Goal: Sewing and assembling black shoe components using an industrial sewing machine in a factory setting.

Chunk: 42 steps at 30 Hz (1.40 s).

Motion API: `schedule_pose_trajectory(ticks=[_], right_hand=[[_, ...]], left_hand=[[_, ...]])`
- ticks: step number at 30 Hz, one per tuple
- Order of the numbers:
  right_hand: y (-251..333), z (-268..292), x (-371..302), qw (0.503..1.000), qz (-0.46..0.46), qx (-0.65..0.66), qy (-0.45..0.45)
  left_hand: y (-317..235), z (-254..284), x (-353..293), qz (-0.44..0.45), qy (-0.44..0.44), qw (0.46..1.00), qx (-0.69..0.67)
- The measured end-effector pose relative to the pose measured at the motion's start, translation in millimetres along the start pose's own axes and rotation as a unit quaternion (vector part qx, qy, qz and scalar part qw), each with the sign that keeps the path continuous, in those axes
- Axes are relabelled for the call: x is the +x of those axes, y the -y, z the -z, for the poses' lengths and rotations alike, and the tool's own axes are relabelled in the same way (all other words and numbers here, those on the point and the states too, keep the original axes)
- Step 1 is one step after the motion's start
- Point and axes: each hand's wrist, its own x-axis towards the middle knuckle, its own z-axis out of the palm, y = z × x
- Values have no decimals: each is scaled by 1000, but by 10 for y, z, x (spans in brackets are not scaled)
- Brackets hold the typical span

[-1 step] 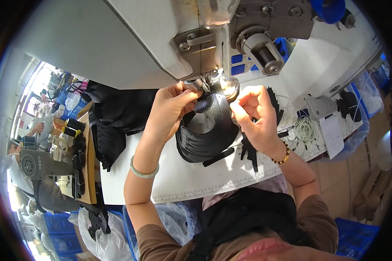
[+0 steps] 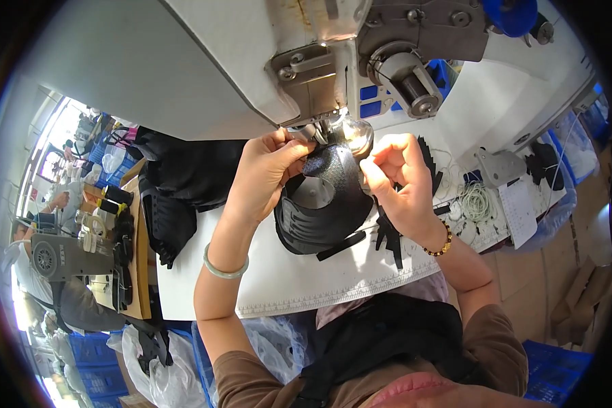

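Note:
Under the needle area of a white sewing machine sits a curved black piece of stitched material with a rounded opening. My left hand is closed at its upper left edge, thumb and fingers pinching close beside the metal presser foot. Level with it on the right, my right hand has thumb and forefinger pressed together near the piece's right edge. Whatever those fingertips hold, if anything, is too small to make out. Bright light falls on the foot and the piece's top.
Black fabric bundles lie at the left. Black strips rest below my right hand, and a coil of pale cord lies farther right. A ruler strip edges the white table. Bags and blue crates are below.

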Motion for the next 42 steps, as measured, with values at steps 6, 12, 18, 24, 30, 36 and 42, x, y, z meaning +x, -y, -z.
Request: schedule_pose_trajectory(ticks=[6, 12, 18, 24, 30, 36, 42], right_hand=[[44, 80, -8, 987, 84, -135, 18], [371, -188, 162, 911, 280, -268, 140], [513, -792, 294, 867, -18, -189, 461], [242, -1073, 214, 901, -54, -126, 412], [312, -1162, 99, 889, -34, -125, 438], [433, -1198, 9, 908, 67, -179, 373], [354, -1037, -163, 873, 312, -230, 295]], left_hand=[[-12, -12, -36, -12, -14, 1000, -4], [-137, 227, -366, -35, 87, 988, 118], [-322, 752, -1183, -72, 91, 963, 242], [357, 477, -2005, -346, -395, 831, 183], [869, 99, -1839, -112, -241, 934, -241], [905, 95, -1587, -265, -281, 892, -236], [917, 11, -1478, -318, -293, 868, -242]])
